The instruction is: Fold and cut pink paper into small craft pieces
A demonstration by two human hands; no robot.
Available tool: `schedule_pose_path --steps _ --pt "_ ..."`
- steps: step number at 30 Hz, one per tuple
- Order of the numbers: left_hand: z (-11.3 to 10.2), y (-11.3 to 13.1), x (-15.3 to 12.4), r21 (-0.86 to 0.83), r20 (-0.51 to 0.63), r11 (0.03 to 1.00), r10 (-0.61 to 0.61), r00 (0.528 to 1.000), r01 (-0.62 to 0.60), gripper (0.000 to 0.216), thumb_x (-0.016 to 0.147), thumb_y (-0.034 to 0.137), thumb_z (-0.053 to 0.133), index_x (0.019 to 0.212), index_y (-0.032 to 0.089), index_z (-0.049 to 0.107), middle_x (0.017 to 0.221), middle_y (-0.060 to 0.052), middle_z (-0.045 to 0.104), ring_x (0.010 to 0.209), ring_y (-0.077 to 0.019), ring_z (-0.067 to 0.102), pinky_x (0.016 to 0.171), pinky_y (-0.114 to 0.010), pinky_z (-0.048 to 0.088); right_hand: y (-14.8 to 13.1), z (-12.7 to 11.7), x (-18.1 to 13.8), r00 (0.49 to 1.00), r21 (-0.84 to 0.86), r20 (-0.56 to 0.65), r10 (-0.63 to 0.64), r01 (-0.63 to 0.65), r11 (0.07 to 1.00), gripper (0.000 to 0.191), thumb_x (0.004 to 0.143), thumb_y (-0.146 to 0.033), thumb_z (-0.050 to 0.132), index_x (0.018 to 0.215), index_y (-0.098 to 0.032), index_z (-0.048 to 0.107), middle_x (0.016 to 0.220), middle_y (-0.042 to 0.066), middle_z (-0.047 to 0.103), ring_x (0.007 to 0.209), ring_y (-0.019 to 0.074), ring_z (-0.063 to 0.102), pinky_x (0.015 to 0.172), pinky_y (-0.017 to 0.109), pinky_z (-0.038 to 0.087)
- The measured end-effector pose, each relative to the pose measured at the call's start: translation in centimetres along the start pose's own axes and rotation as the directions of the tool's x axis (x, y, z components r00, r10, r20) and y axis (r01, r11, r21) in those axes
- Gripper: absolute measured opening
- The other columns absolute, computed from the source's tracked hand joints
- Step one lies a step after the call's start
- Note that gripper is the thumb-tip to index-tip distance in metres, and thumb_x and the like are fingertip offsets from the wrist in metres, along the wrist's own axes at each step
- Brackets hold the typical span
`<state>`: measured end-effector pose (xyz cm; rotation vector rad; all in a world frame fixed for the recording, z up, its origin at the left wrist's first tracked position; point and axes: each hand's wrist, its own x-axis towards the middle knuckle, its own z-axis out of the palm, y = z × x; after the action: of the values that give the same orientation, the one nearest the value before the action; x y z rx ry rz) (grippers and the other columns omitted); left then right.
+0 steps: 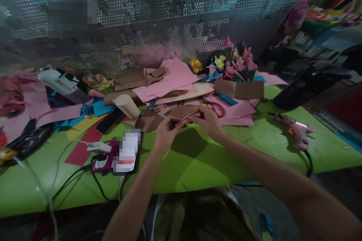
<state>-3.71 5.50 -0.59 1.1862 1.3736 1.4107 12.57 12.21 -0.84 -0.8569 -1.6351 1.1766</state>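
Both my hands meet over the middle of the green table [198, 158]. My left hand [165, 131] and my right hand [207, 120] pinch the two ends of a thin pink paper strip [183, 118], fingers closed on it. Just behind the hands lie brown cardboard pieces [152, 120] and a rolled beige paper cone [127, 105]. Red-handled scissors [216, 108] rest on pink paper beside my right hand.
A pink glue gun [296, 131] lies at the right with its cable. At the left are a phone [109, 120], a power strip [102, 156] with cables, and another glue gun [58, 81]. Pink sheets [169, 79], a cardboard box [240, 88] and paper cones [240, 62] pile at the back against perforated metal.
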Motion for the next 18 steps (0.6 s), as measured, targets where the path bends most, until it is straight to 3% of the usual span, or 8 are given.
schedule_pose_path --steps 9,14,18 --pt "0.08 -0.04 0.02 -0.095 -0.045 0.995 -0.015 0.999 0.01 0.023 0.07 0.034 0.078 0.077 0.015 0.066 0.071 -0.003 0.071 0.068 -0.0163 0.07 0.071 -0.032 0.059 -0.61 0.43 -0.34 0.999 0.056 0.006 0.032 -0.032 0.998 0.027 0.076 -0.041 0.072 0.081 -0.021 0.054 0.071 0.0 0.065 0.066 0.0163 0.063 0.062 0.029 0.048" --pt "-0.14 -0.58 0.14 -0.025 -0.073 1.0 0.012 0.997 -0.014 0.017 0.071 0.029 0.075 0.075 0.015 0.065 0.069 -0.002 0.07 0.065 -0.0152 0.068 0.068 -0.03 0.058 -0.69 0.13 0.19 0.999 -0.079 0.041 0.026 -0.023 0.997 0.039 0.069 -0.042 0.079 0.095 -0.02 0.06 0.095 0.006 0.068 0.088 0.0211 0.064 0.074 0.032 0.05" --pt "-0.18 -0.68 0.16 0.047 -0.026 0.999 0.026 0.999 -0.024 0.013 0.074 0.027 0.071 0.077 0.016 0.065 0.068 -0.001 0.067 0.064 -0.0141 0.066 0.067 -0.029 0.055 -0.34 0.11 0.33 0.972 -0.075 0.179 0.156 -0.144 0.987 0.035 0.067 -0.049 0.077 0.077 -0.018 0.066 0.075 0.004 0.069 0.072 0.0191 0.063 0.063 0.029 0.046"
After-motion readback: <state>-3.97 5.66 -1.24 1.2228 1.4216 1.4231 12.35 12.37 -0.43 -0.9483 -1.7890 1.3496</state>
